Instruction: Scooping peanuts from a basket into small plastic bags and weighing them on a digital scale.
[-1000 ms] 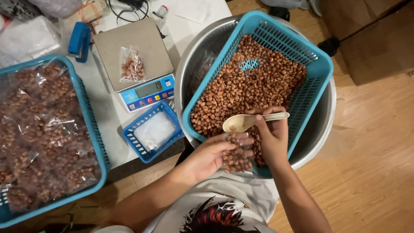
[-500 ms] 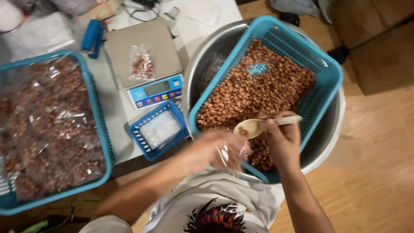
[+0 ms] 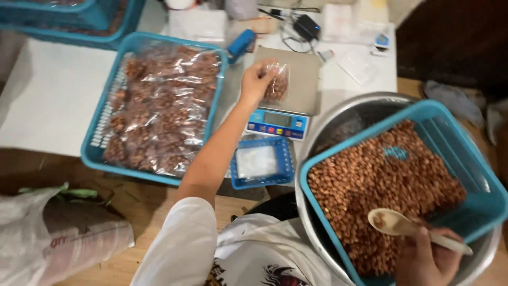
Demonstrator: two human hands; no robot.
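White table; left hand (image 3: pixel 256 82) fingers pinch nut bag (image 3: pixel 277 85) upright over scale (image 3: pixel 288 87); right hand (image 3: pixel 426 257) grips spoon (image 3: pixel 413 229), bowl leftward.

scale (image 3: pixel 286 100) between bag basket (image 3: pixel 100 143) left, nut basket (image 3: pixel 476 206) right

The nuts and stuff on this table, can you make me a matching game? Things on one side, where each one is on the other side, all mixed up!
Things:
1. small clear bag of nuts
2. wooden spoon
3. loose nuts
4. big pile of filled bags

Places:
A. in the blue basket sitting in the metal bowl
B. in the right hand
C. in the blue basket at the left
D. in the left hand, over the scale

Pairs: 1-D, 2-B, 3-A, 4-C
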